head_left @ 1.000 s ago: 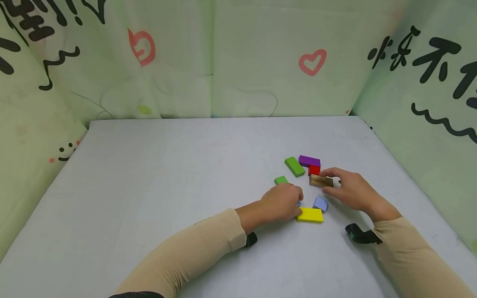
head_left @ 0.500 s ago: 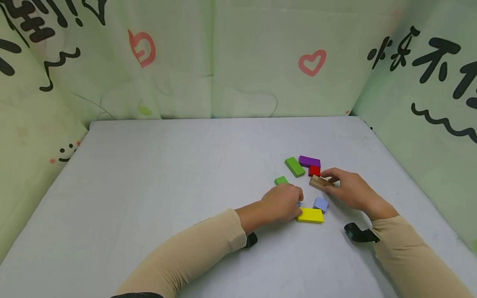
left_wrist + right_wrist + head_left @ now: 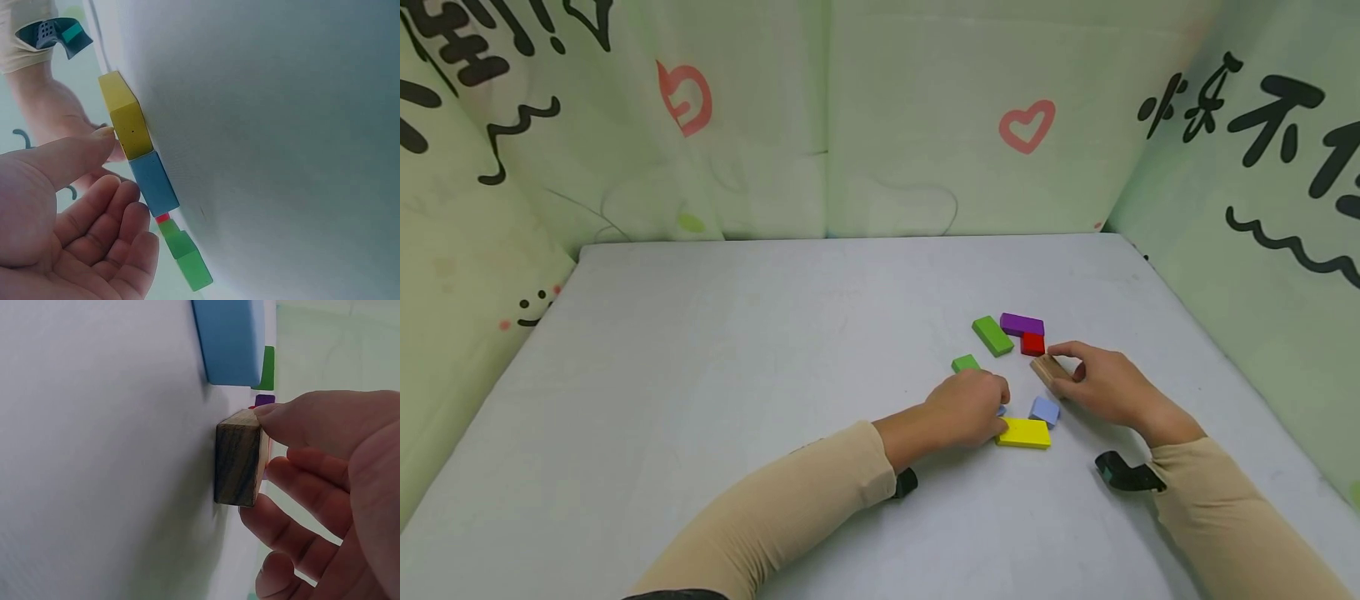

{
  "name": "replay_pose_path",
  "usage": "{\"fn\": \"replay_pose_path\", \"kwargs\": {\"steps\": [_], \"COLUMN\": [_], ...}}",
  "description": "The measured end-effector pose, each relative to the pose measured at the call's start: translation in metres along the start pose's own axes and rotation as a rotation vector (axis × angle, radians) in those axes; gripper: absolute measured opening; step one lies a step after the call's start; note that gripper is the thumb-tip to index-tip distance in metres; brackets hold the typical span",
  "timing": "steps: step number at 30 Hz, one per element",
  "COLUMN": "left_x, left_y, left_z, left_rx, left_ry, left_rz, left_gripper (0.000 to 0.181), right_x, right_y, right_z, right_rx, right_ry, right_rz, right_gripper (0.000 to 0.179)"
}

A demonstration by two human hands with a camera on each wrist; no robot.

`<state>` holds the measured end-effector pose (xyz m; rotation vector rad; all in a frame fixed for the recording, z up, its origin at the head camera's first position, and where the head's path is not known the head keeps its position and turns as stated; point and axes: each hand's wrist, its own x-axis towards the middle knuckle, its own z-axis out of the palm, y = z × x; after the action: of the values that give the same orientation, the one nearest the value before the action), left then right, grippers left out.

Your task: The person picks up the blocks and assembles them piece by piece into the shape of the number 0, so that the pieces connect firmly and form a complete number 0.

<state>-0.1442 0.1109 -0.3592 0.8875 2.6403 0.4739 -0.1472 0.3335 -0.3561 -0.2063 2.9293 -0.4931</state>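
- Wooden block (image 3: 1047,372): between the thumb and fingers of the right hand (image 3: 1105,386). Compared with one second earlier, it is turned from nearly crosswise to a steep slant, its near end beside the thumb. Whether it rests fully on the table (image 3: 737,375) I cannot tell.
- Right hand: narrow, pinching the wooden block; its position is much as before.
- Finding: only the block's angle changes clearly. In my judgement, this is adjustment of its place among the other blocks, not yet released.
- Red block (image 3: 1033,344): just beyond the right fingertips; contact with the wooden block cannot be confirmed. The purple block (image 3: 1022,325) lies behind it.
- Light-blue block (image 3: 1044,410): on the near-left side of the right thumb, at the yellow block (image 3: 1026,434).
- Left hand (image 3: 964,406): loosely curled, a gap between thumb and fingers, no grip visible. Its thumb is at the yellow block, its fingers beside another blue block (image 3: 154,183). It appears unmoved, probably steadying.
- Small green block (image 3: 966,363) and long green block (image 3: 992,337): beyond the left knuckles, apparently undisturbed.
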Motion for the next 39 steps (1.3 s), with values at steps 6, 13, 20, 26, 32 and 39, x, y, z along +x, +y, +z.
{"fn": "replay_pose_path", "kwargs": {"steps": [6, 13, 20, 26, 32, 39], "left_x": [0.0001, 0.001, 0.0013, 0.0009, 0.0013, 0.0009], "left_y": [-0.0002, -0.0008, -0.0003, -0.0006, -0.0006, -0.0006], "left_z": [0.0003, 0.0004, 0.0008, 0.0009, 0.001, 0.001], "left_rx": [0.003, 0.016, 0.02, 0.01, -0.004, 0.002], "left_ry": [0.003, 0.004, 0.0, 0.002, 0.002, 0.002], "left_rz": [0.001, 0.005, -0.003, 0.003, 0.002, 0.006], "left_gripper": [0.031, 0.031, 0.032, 0.032, 0.032, 0.032], "right_x": [0.0002, 0.0005, -0.0011, -0.0013, -0.0014, -0.0008], "right_y": [0.0005, 0.0002, 0.0056, 0.0061, 0.0061, 0.005], "right_z": [0.0011, 0.0008, -0.0013, 0.0001, 0.0019, 0.0028], "right_rx": [-0.012, -0.005, 0.019, 0.045, 0.047, 0.049], "right_ry": [-0.003, -0.008, -0.016, -0.048, -0.055, -0.053], "right_rz": [-0.003, -0.012, -0.05, -0.021, 0.006, 0.022], "right_gripper": [0.053, 0.056, 0.057, 0.061, 0.063, 0.065]}}
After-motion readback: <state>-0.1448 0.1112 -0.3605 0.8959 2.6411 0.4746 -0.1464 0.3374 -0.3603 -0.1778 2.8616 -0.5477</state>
